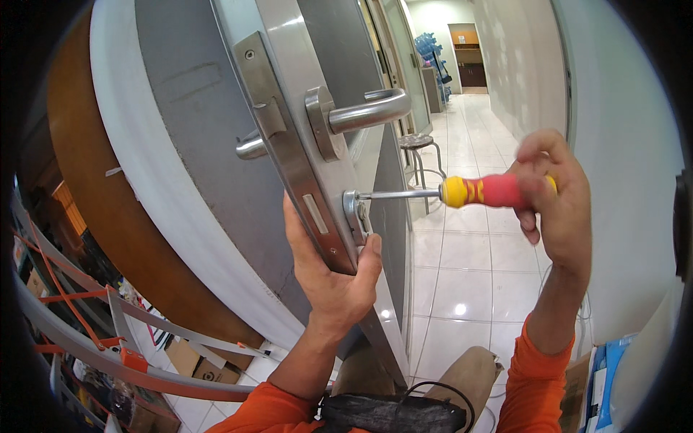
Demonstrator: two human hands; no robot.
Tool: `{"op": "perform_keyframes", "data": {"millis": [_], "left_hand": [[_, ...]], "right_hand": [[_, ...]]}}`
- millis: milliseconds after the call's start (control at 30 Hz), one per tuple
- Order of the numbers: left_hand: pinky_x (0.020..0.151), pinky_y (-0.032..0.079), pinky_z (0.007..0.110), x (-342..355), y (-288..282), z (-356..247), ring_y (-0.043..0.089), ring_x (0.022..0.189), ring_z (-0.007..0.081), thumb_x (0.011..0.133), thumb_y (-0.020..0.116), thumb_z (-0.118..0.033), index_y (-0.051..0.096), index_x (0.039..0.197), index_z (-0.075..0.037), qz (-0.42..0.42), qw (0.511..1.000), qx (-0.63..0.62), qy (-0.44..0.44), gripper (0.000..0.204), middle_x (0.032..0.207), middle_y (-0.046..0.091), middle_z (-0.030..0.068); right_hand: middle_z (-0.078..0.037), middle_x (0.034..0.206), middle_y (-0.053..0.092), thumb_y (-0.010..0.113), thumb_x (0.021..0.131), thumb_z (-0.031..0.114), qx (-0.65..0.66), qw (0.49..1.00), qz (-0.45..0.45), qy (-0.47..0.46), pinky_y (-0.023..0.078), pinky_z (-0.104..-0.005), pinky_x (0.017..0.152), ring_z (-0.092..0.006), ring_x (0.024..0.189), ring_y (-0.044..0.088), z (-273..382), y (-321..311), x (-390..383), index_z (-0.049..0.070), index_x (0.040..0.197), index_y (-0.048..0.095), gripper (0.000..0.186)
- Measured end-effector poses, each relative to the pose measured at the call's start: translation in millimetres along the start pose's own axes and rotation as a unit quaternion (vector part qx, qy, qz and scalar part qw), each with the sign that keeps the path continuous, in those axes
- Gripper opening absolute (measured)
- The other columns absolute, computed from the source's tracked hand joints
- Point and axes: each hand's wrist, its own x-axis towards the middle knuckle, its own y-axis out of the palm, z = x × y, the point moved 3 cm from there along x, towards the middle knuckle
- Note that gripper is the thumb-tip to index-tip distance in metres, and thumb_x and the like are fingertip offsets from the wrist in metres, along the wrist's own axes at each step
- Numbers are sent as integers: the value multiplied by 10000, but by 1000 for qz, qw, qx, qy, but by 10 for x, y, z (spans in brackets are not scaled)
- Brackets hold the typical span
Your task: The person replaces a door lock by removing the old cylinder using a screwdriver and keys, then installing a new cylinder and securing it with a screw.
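Note:
My right hand [559, 195] grips the red and yellow handle of a screwdriver [484, 191]; the fingers around the handle are slightly blurred. Its steel shaft runs left, level, and the tip meets the top of an oval lock cylinder plate [354, 214] on the door's face. Wrapped around the door edge just below, my left hand [339, 289] presses its thumb against the plate's lower end. A metal lock faceplate [289, 144] with a latch runs along the edge of the door [289, 36]. Above the plate, a steel lever handle [368, 112] sticks out to the right.
An orange and grey ladder [195, 386] stands at lower left near open cardboard boxes [206, 364]. Down the tiled corridor are a stool [417, 142] and stacked blue water bottles [427, 47]. A black pouch [390, 415] lies by my lap. White walls flank the right.

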Motion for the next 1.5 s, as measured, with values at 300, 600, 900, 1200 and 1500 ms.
{"op": "perform_keyframes", "data": {"millis": [300, 600, 900, 1200, 1500], "left_hand": [[827, 543, 253, -3, 6, -23, 586, 1100, 144, 867, 668, 38, 98, 1619, -53, -1, 1000, -13, -9, 948, 1398, 494, 132], [848, 537, 257, -31, -22, 27, 572, 1131, 154, 849, 678, 51, 108, 1617, -41, -2, 1000, 26, -5, 961, 1419, 468, 133], [932, 508, 285, -17, -8, -4, 527, 1222, 185, 842, 666, 36, 124, 1613, -35, 3, 1000, 19, 0, 945, 1453, 437, 134], [930, 504, 276, -37, 8, -5, 533, 1211, 164, 850, 664, 42, 119, 1619, -58, -7, 1000, -7, -20, 948, 1440, 456, 118], [867, 528, 250, -38, 2, 12, 568, 1146, 140, 857, 663, 40, 116, 1622, -63, -7, 1000, 16, -3, 946, 1422, 480, 115]], "right_hand": [[-9, 900, 557, 632, 985, 175, -20, 998, 15, -50, 439, -181, 584, -33, 698, 499, 32, -6, 1, 61, 1160, 537, 230], [-28, 954, 574, 732, 918, 211, 6, 1000, 5, 1, 420, -183, 553, -55, 678, 510, 58, 56, 35, 85, 1143, 543, 320], [-7, 796, 576, 693, 941, 189, -28, 997, -56, -33, 396, -189, 510, -41, 583, 489, 48, 66, 113, 70, 1091, 563, 231], [-8, 909, 592, 629, 956, 132, -15, 997, 46, 54, 424, -183, 535, -42, 679, 550, 153, 24, 34, 52, 1161, 528, 241], [-22, 916, 592, 691, 930, 93, -32, 999, -4, -1, 477, -202, 573, -47, 701, 562, 111, 6, 40, 46, 1168, 555, 278]]}}
